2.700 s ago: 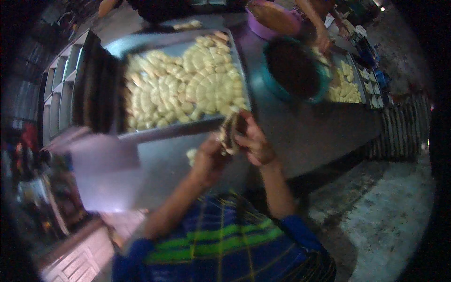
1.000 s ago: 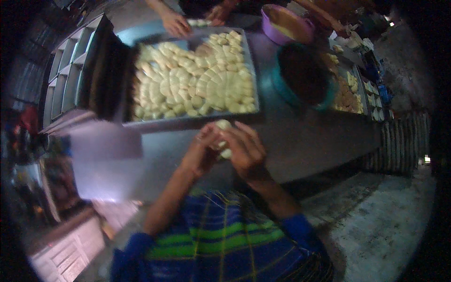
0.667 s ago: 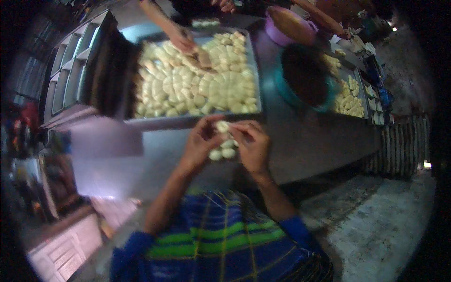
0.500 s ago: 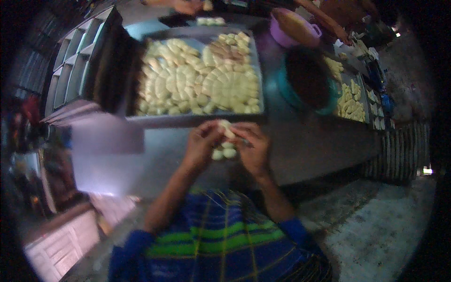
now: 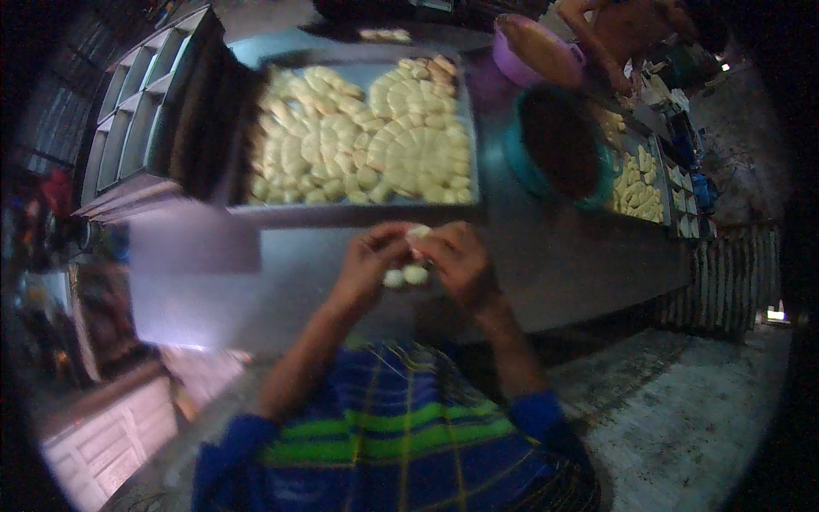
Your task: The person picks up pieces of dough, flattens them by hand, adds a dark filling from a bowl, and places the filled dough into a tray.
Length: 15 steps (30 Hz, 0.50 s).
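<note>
Above the metal table, my left hand (image 5: 375, 263) and my right hand (image 5: 462, 264) meet at the fingertips around a small piece of pale dough (image 5: 418, 231). Fingers of both hands are closed on it, and its lower part is hidden by them. Just beneath, between my wrists, two round dough balls, a left one (image 5: 392, 278) and a right one (image 5: 415, 274), lie on the tabletop. Past my hands stands a large metal tray (image 5: 350, 213) crowded with pale dough pieces (image 5: 324, 145), many set in curved rows.
Right of the tray is a teal tub (image 5: 515, 158) with dark contents; behind it stands a purple basin (image 5: 503, 61). Another tray's dough pieces (image 5: 638, 188) lie farther right. A compartmented rack (image 5: 128, 128) rises at the left. A co-worker's arm (image 5: 601, 51) reaches in at the far right.
My right hand has turned slightly over the dough piece, which stays between my fingertips. A co-worker's hand at the top has left view; a brownish shape over the tray has shifted toward its far right corner.
</note>
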Available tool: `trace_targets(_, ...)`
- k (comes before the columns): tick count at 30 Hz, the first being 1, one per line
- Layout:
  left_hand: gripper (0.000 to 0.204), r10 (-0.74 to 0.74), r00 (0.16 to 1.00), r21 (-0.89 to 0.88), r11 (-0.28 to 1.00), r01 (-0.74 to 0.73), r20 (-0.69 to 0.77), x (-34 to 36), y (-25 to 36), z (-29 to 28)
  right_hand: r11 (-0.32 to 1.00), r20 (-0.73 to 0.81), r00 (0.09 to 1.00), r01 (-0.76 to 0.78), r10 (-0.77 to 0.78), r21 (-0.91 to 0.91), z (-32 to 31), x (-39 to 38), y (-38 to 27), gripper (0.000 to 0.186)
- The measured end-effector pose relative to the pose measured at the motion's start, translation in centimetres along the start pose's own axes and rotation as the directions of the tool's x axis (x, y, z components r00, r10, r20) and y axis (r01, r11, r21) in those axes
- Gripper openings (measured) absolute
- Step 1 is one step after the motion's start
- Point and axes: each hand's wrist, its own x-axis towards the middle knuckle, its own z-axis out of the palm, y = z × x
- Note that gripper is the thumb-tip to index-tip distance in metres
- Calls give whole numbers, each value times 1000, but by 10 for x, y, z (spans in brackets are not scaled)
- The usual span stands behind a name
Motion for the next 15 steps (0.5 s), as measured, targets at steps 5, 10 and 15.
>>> trace_targets(5, 25, 205, 973, 143, 965, -219, 107, -3, 10, -1, 986, -50, 986, -164, 162, -37, -2, 6, -5, 28)
trace_targets(10, 17, 103, 990, 224, 967, -121, 93, -13, 2, -1, 847, 112, 866, -499, 487, 181, -10, 1, -12, 17)
trace_targets(15, 13, 154, 982, 214, 961, -174, 105, -5, -13, 0, 609, 384, 673, -738, 632, 290, -17, -1, 10, 15)
